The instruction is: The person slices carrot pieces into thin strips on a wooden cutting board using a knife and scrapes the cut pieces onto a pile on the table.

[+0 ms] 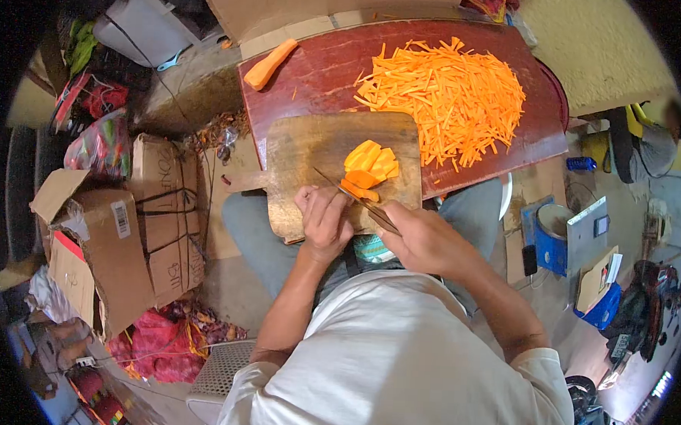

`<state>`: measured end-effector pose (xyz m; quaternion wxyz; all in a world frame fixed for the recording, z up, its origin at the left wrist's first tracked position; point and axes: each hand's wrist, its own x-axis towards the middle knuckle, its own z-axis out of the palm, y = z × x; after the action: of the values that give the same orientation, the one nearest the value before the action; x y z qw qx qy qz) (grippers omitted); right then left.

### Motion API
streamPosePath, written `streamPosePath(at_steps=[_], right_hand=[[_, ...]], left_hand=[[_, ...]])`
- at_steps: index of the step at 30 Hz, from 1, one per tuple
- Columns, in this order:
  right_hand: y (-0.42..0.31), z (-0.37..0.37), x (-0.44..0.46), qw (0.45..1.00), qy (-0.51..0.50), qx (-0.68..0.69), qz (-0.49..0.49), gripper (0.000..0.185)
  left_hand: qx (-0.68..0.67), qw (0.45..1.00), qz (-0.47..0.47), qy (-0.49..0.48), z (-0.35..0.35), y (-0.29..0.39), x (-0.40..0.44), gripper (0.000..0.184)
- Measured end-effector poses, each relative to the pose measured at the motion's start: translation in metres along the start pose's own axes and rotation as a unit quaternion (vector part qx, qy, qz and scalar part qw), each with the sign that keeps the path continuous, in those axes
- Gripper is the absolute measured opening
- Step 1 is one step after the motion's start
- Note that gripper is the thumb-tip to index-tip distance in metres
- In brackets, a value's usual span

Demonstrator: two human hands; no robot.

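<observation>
A wooden cutting board [305,143] lies partly over a red table top in front of me. My right hand [423,239] is wrapped round the handle of a knife [364,204], whose blade slants up and left across the board. Close to the blade on its near side, my left hand [325,218] is closed with curled fingers on the board; whatever is under them is hidden. Cut carrot slices [371,162] sit in a small stack beyond the knife, with a few slices [359,190] right beside the blade.
A big heap of carrot sticks [448,99] covers the right of the red table [316,82]. One whole peeled carrot [271,64] lies at its far left. Cardboard boxes [166,212] and a red mesh sack [160,345] stand to my left; a blue container [552,241] is at right.
</observation>
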<state>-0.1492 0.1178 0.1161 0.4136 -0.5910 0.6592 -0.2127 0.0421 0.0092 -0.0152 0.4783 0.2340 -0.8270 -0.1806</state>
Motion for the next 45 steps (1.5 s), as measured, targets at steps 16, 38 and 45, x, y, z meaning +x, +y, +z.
streamPosePath(at_steps=[16, 38, 45], right_hand=[[0.039, 0.01, 0.039, 0.996, 0.043, 0.068, -0.045, 0.033], [0.086, 0.036, -0.019, 0.84, 0.161, 0.504, 0.117, 0.022], [0.081, 0.046, 0.022, 0.858, 0.112, 0.499, 0.048, 0.029]], left_hand=[[0.043, 0.998, -0.034, -0.029, 0.007, 0.006, 0.0, 0.043], [0.094, 0.969, -0.133, -0.185, 0.029, 0.003, 0.025, 0.062], [0.052, 0.98, -0.13, -0.144, 0.032, -0.023, 0.033, 0.061]])
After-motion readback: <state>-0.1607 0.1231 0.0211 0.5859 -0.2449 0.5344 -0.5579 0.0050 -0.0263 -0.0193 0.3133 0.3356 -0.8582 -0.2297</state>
